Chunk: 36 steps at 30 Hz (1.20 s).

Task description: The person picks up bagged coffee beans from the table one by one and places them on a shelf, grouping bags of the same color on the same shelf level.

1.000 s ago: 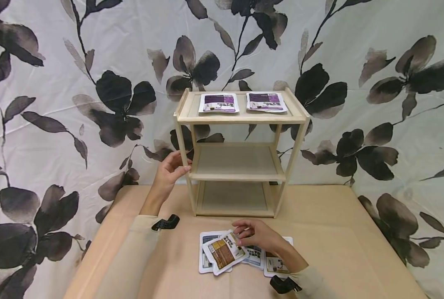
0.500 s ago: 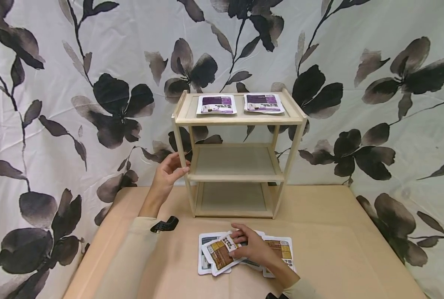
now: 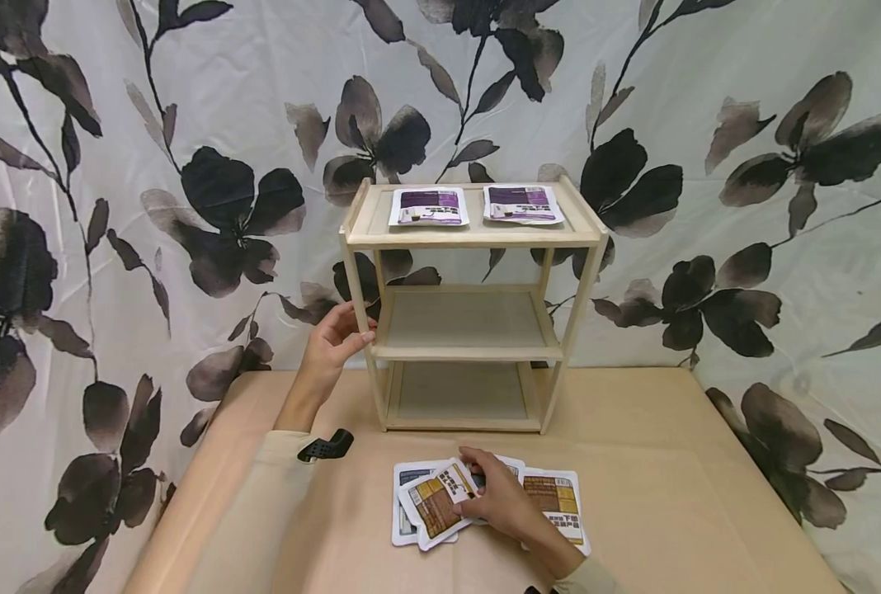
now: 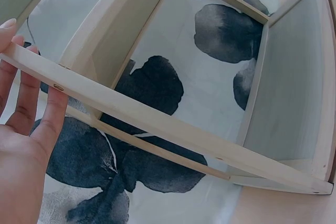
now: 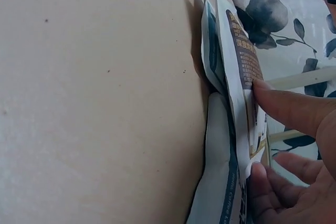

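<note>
My left hand (image 3: 329, 351) holds the left front post of a small wooden shelf rack (image 3: 478, 353); in the left wrist view, the thumb lies on one side of the post (image 4: 131, 106) and the fingers on the other. With thumb and fingertips, my right hand (image 3: 503, 499) grips the edge of a brown-and-yellow flat packet (image 3: 438, 502). That packet (image 5: 239, 77) lies tilted over blue-and-white packets (image 3: 403, 516), one of them partly hidden by the hand. To the right lies another brown-and-yellow packet (image 3: 559, 503), partly covered by the wrist.
Two purple-and-white packets, one at left (image 3: 429, 206) and one at right (image 3: 522, 204), lie on the rack's top tier. Below are a middle tier (image 3: 466, 318) and a bottom tier (image 3: 459, 392). A floral cloth (image 3: 745, 206) hangs behind the table (image 3: 656, 462).
My right hand has come down and closed on the brown-and-yellow packet's edge, its wrist shifting left and uncovering more of the right-hand packet. The left hand keeps its hold on the post.
</note>
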Tool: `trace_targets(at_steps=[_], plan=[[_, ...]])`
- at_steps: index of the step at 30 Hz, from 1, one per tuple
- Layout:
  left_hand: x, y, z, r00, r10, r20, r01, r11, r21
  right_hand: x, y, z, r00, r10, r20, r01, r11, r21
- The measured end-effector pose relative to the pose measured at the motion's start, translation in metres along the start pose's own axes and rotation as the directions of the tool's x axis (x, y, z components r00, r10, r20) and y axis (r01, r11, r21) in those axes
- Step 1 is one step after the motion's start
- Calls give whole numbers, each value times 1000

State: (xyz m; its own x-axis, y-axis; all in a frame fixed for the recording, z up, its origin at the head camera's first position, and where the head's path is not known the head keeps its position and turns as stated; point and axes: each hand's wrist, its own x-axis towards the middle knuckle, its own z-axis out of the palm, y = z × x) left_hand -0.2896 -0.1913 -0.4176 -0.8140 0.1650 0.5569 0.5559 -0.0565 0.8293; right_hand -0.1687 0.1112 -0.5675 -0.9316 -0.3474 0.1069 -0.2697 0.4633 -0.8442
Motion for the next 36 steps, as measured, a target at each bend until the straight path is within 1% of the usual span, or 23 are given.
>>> trace_targets(at_steps=[3, 6, 10, 13, 17, 20, 27, 31, 36], plan=[[1, 1, 0, 1000, 9, -4, -9, 1000, -7, 2, 0, 1, 1000, -30, 1, 30, 998, -57], [1, 1, -1, 1000, 10, -5, -10, 1000, -7, 3, 0, 2, 999, -50, 7, 50, 997, -50], [2, 0, -1, 1000, 4, -6, -4, 1000, -7, 4, -1, 4, 999, -38, 29, 36, 997, 71], [1, -1, -1, 1000, 0, -7, 0, 1000, -1, 4, -2, 3, 998, -22, 61, 10, 981, 196], [0, -1, -1, 1000, -6, -3, 6, 1000, -2, 1, -2, 0, 996, -19, 84, -4, 966, 260], [0, 0, 0, 1000, -9, -2, 9, 1000, -8, 0, -1, -1, 995, -38, 91, 14, 968, 251], [0, -1, -1, 1000, -6, -3, 6, 1000, 12, 1, 4, -3, 991, -82, 104, 59, 976, 208], [1, -2, -1, 1000, 1, -1, -1, 1000, 10, 1, 5, -5, 991, -74, 116, 47, 974, 222], [0, -2, 0, 1000, -5, -2, 5, 1000, -2, 2, 6, -7, 986, -72, 152, 33, 969, 244]])
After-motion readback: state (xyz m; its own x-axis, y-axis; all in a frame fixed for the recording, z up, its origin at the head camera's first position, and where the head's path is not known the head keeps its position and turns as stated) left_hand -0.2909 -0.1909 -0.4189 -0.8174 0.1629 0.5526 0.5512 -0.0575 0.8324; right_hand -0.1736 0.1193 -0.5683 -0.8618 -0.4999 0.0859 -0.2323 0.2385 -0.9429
